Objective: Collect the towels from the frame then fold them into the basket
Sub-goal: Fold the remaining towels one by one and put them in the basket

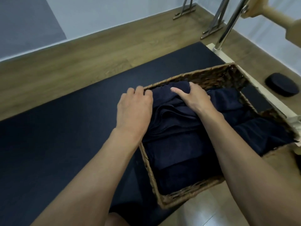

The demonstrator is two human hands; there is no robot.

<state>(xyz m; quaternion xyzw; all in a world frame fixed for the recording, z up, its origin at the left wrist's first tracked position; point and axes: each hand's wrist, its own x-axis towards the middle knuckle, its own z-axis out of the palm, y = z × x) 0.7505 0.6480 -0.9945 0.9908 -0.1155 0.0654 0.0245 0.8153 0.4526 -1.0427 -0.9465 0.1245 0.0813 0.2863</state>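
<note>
A brown wicker basket (182, 195) sits on the right end of a black padded bed, holding several dark navy folded towels (179, 154). The top towel (169, 101) lies in the basket's far left corner. My left hand (134, 110) rests at that corner, its fingers curled over the towel's left edge beside the rim. My right hand (192, 95) presses on the same towel, thumb stretched left and fingertips dug into the cloth at its far edge. Another stack of navy towels (263, 134) fills the basket's right side.
The black padded surface (68, 136) stretches to the left of the basket. Wooden floor lies beyond, with a white wall. Chrome frame posts (228, 25) and a beige wooden bar (273, 13) stand at the upper right. A black oval pad (281, 87) lies on the floor to the right.
</note>
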